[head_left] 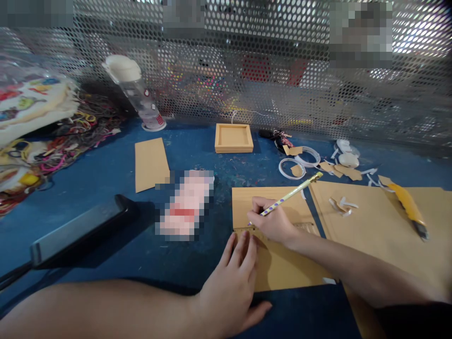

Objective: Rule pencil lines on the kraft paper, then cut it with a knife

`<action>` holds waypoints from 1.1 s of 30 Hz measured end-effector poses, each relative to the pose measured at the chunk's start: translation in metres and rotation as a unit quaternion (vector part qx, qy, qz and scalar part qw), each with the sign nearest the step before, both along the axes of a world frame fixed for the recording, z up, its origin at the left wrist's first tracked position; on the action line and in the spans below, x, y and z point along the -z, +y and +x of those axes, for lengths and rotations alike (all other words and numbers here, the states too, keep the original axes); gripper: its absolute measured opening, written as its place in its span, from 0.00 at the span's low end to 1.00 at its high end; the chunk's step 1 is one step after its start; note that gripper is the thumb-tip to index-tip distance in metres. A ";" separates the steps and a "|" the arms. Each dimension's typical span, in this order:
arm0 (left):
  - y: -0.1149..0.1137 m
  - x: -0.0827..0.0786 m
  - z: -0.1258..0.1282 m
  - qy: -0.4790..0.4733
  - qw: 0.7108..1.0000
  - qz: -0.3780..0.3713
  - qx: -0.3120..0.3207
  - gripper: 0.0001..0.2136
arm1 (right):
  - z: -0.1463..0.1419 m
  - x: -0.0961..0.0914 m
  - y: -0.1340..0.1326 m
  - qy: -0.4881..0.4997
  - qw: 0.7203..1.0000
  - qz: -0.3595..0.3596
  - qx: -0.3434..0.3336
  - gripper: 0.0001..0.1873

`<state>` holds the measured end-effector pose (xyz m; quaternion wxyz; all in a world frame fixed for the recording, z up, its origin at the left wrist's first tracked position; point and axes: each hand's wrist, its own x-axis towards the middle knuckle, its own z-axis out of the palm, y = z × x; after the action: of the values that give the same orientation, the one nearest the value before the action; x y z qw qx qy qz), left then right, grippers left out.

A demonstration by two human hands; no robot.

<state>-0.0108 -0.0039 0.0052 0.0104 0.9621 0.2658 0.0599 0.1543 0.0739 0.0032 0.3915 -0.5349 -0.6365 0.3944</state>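
A yellow-green pencil with purple dots (pixel 290 194) is pinched in my right hand (pixel 275 222), its tip down on a brown cardboard sheet (pixel 282 270). Across that sheet lies a clear ruler (pixel 308 229), partly covered by my right hand. My left hand (pixel 233 275) rests with fingers stretched out, the fingertips pressing near the ruler's left end and the sheet's left edge. The thumb points right over the blue table.
More cardboard (pixel 374 226) lies at right, bearing a yellow utility knife (pixel 407 205) and scraps. Tape rings (pixel 292 168), a small cardboard frame box (pixel 234 136) and a clear cup (pixel 143 101) stand near a perforated metal screen (pixel 226 89). A black corded device (pixel 83 230) lies left.
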 end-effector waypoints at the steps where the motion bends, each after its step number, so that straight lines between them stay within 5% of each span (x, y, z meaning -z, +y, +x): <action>1: 0.000 0.001 0.000 0.000 1.000 -0.001 0.000 0.36 | 0.001 0.001 0.001 -0.001 1.000 0.001 -0.003 0.13; 33: -0.002 0.003 -0.001 -0.011 1.000 -0.004 -0.007 0.36 | 0.004 0.007 0.002 -0.038 0.999 0.001 -0.028 0.12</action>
<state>-0.0115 -0.0063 0.0023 0.0168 0.9595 0.2724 0.0693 0.1588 0.0754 -0.0033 0.3564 -0.5314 -0.6657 0.3839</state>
